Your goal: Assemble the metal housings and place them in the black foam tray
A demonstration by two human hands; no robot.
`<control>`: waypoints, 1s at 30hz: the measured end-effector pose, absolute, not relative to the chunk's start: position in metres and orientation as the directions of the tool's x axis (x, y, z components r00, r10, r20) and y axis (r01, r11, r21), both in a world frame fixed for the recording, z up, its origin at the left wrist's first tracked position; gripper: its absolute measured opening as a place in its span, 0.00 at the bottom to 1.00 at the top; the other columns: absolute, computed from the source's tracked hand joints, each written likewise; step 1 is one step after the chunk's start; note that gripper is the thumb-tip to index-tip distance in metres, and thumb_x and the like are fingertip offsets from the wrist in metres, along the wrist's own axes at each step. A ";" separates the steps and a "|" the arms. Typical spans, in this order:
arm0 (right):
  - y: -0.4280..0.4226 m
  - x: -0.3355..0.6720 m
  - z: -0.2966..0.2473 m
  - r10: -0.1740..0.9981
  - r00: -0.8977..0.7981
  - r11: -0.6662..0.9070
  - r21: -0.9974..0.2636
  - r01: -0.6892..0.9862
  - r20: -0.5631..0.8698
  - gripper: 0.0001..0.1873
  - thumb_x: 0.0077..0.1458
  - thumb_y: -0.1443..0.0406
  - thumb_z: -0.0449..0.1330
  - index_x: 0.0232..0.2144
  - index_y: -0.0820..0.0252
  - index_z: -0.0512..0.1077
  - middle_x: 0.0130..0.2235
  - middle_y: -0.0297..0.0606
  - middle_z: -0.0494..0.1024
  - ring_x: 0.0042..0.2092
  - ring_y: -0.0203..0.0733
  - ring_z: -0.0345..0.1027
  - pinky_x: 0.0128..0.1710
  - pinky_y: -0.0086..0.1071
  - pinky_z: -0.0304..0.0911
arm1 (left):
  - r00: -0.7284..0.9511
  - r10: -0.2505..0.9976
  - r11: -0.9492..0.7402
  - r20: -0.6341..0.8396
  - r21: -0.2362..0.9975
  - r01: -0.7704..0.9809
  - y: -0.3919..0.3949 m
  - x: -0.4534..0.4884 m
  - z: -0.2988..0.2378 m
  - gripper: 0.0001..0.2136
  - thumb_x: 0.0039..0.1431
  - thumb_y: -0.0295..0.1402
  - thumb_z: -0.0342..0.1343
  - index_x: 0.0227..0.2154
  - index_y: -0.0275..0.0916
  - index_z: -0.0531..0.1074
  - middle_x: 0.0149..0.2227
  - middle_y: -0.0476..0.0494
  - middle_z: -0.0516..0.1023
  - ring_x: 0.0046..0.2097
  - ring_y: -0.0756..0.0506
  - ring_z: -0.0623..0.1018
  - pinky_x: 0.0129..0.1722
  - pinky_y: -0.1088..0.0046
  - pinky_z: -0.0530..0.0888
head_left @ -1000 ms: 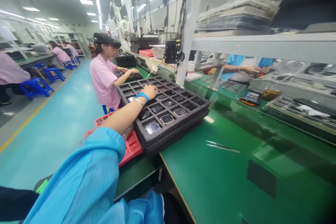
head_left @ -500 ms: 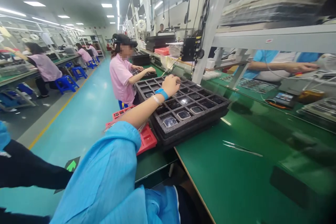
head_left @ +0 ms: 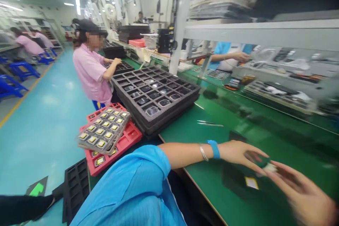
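Observation:
My left hand (head_left: 239, 153), with a blue wristband and a bracelet, reaches over the green bench mat, its thumb and fingers curved together at the tips. They meet the fingertips of my right hand (head_left: 302, 187), which is blurred. A small whitish piece (head_left: 270, 168) shows in the right fingers' pinch; what the left fingers grip is too smeared to make out. Under the hands lies a dark pad (head_left: 230, 178) with a small white square with a yellow border (head_left: 251, 183). Tweezers (head_left: 210, 123) rest farther back on the mat.
A black foam tray (head_left: 148, 120) of glassy watch-face-like parts sits left of the tweezers. Beside it, a clear tray (head_left: 106, 124) of yellow-edged squares rests on red trays (head_left: 135, 132). A co-worker in pink (head_left: 88, 67) works beyond. A shelf post (head_left: 181, 24) rises behind.
My left hand has left the foam tray and come right and nearer, over the dark pad. My right hand has come into view, meeting it. The view has turned right.

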State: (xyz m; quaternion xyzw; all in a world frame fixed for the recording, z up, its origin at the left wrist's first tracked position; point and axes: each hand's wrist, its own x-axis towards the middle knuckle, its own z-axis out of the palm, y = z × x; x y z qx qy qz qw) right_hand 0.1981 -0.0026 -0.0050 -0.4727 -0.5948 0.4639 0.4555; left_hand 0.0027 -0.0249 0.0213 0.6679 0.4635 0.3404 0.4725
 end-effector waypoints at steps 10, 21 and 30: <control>-0.025 0.177 -0.003 0.921 -0.199 0.370 -0.914 0.168 0.336 0.18 0.46 0.49 0.66 0.31 0.57 0.76 0.39 0.42 0.80 0.43 0.46 0.75 0.47 0.45 0.72 | 0.285 0.957 0.196 -0.053 0.843 -0.500 -0.037 -0.004 -0.004 0.26 0.35 0.31 0.74 0.42 0.37 0.77 0.42 0.41 0.79 0.40 0.47 0.79 0.46 0.66 0.75; -0.034 0.178 -0.006 0.698 -0.284 0.710 -0.582 0.397 0.657 0.05 0.57 0.64 0.62 0.32 0.56 0.78 0.38 0.39 0.79 0.43 0.42 0.73 0.48 0.39 0.69 | 0.196 0.978 0.011 0.069 0.926 -0.378 -0.037 0.004 -0.001 0.29 0.33 0.29 0.74 0.42 0.41 0.69 0.38 0.50 0.75 0.37 0.50 0.77 0.40 0.73 0.75; -0.037 0.175 -0.008 0.642 -0.276 0.751 -0.513 0.416 0.716 0.08 0.59 0.66 0.57 0.32 0.56 0.77 0.40 0.40 0.80 0.43 0.41 0.74 0.47 0.38 0.70 | 0.129 0.975 -0.136 0.180 0.946 -0.295 -0.034 0.004 -0.006 0.28 0.32 0.29 0.75 0.39 0.40 0.69 0.39 0.49 0.75 0.41 0.49 0.76 0.46 0.72 0.73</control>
